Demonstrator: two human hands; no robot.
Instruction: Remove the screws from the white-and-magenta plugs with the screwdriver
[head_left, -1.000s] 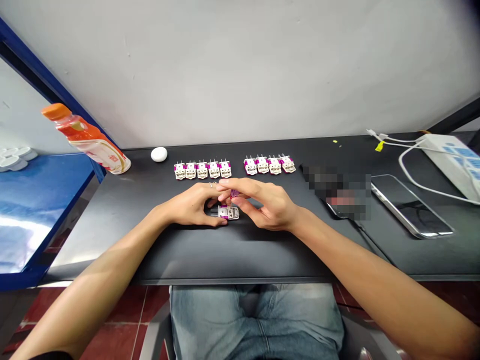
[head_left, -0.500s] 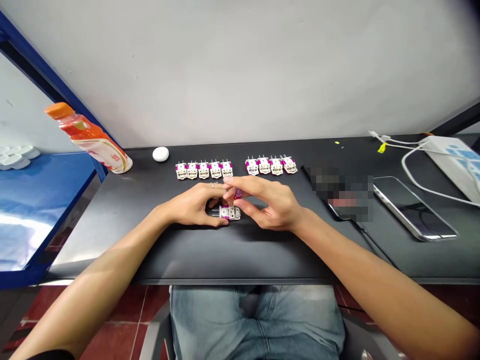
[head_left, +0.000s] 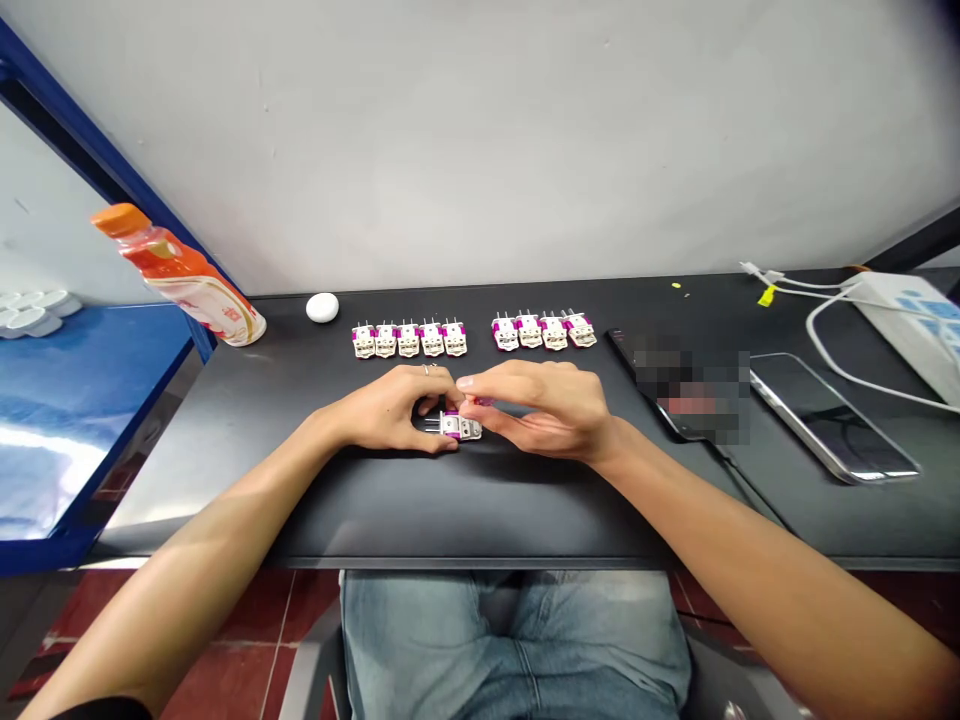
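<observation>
My left hand (head_left: pixel 394 408) rests on the black table, its thumb and fingers closed around a white and purple plug insert (head_left: pixel 459 427). The metal pins of that insert point left, toward my palm. Just above its right end, my right hand (head_left: pixel 551 408) pinches a small purple piece (head_left: pixel 480 401) between thumb and index finger. Most of that piece is hidden by the fingertips. Behind my hands stand two rows of similar inserts, pins toward the wall: a left row (head_left: pixel 409 340) and a right row (head_left: pixel 541 331).
An orange-capped bottle (head_left: pixel 184 278) and a white rounded object (head_left: pixel 322 308) are at the back left. On the right lie a phone (head_left: pixel 832 415), a dark partly blurred device (head_left: pixel 630 355) with a cable, and a white box (head_left: pixel 907 320) with white cords. The table's front edge (head_left: pixel 495 563) runs above my lap.
My right thumb and index finger have closed tighter over the small purple piece, which now shows less. My left hand and the plug insert have stayed in place.
</observation>
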